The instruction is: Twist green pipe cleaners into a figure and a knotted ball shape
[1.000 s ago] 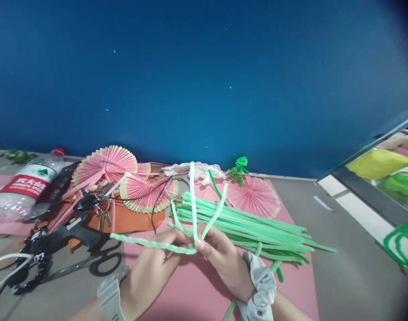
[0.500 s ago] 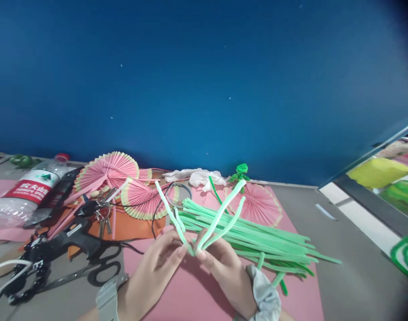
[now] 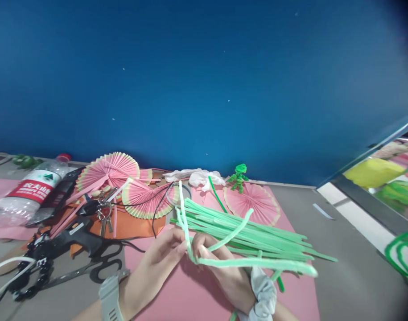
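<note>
Fuzzy mint-green pipe cleaners (image 3: 224,262) are pinched near their bends by the fingers of left hand (image 3: 163,256) and right hand (image 3: 220,274), seemingly for steadiness.

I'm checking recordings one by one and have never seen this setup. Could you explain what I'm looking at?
There is no machine: each grip is a bare hand, the left hand and the right hand. One camera, worn on the person's head, takes every picture, looking forward and down. Both hands pinch light green fuzzy stems, with ends sticking upward and out to the right. How they join is hard to tell. Just beyond, a bundle of similar stems lies over a pink sheet. To the left are scissors, a black glue gun, keys and a bottle; further back, pink fans and a green figure.
</note>
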The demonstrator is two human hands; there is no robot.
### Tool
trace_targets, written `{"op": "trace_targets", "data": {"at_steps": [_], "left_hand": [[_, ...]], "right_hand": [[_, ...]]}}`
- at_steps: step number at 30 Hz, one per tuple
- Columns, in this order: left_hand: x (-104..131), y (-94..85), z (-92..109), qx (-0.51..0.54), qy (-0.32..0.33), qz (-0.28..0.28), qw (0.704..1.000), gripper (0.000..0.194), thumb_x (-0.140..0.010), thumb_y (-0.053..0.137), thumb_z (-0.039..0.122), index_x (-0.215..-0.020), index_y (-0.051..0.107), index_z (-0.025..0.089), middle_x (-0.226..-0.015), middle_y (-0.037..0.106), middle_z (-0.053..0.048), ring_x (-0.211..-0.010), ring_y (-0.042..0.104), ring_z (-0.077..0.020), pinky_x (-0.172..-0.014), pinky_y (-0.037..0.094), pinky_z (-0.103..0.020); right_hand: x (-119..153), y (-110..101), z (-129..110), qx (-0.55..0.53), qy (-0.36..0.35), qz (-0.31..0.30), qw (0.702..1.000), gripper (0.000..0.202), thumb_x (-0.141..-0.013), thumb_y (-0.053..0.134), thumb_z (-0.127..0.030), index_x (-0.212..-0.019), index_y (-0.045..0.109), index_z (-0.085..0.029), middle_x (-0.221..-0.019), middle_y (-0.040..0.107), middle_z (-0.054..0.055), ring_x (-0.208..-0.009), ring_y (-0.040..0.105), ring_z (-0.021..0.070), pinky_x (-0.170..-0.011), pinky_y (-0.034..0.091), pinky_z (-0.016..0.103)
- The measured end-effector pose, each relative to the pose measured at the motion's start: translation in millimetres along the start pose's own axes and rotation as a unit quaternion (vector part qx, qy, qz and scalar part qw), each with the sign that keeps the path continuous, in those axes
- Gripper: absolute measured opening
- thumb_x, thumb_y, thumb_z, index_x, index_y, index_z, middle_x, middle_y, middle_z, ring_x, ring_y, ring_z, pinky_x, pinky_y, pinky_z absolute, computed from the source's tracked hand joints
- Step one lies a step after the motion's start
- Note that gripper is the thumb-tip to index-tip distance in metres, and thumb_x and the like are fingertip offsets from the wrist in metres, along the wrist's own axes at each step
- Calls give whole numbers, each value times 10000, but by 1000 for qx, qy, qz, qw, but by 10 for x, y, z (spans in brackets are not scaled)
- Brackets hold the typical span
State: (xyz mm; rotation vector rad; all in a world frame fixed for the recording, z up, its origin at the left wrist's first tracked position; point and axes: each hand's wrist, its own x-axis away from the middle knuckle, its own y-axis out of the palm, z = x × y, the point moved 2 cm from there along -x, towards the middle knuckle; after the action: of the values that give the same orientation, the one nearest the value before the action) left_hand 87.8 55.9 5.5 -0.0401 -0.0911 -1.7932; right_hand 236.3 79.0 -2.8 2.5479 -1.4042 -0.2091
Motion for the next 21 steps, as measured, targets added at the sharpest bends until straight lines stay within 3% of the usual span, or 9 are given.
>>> {"op": "trace_targets", "data": {"at_steps": [3,7,12,17,21], "left_hand": [[-8,-14,-4,7,-13,18,1000,135,-887,442,290,-884,555,217,-914,558,-8,-922,494,-159,-867,377,-265],[3,-22,16,15,-10,23,1000,141,-901,410,282,-916,540,228,-914,573,6,-913,514,-150,-868,382,-246],[41,30,9,5,-2,-13,1000,122,-898,409,285,-915,521,241,-921,549,6,-860,526,-140,-822,426,-246],[39,73,-20,-70,24,-33,997,103,-879,458,294,-947,510,236,-924,543,-1,-880,533,-146,-852,425,-268],[34,54,-64,-121,13,-13,993,193,-882,447,313,-1061,489,252,-1089,538,-25,-1003,509,-167,-939,383,-295]], "right_hand": [[1,14,12,-43,15,-4,999,282,-862,469,-418,-744,528,-170,-661,441,-8,-600,441,123,-583,371,266],[9,25,12,-109,19,-20,994,296,-775,593,-413,-946,508,-186,-773,477,3,-661,473,131,-617,395,277],[18,11,3,35,34,13,999,225,-828,553,-366,-745,475,-172,-660,474,-26,-608,454,105,-602,368,245],[38,11,41,142,35,35,989,202,-834,532,-350,-750,477,-175,-652,445,-38,-592,415,103,-587,353,241],[55,19,115,218,32,50,974,157,-838,511,-322,-771,494,-181,-684,472,-27,-634,442,120,-623,376,251]]}}
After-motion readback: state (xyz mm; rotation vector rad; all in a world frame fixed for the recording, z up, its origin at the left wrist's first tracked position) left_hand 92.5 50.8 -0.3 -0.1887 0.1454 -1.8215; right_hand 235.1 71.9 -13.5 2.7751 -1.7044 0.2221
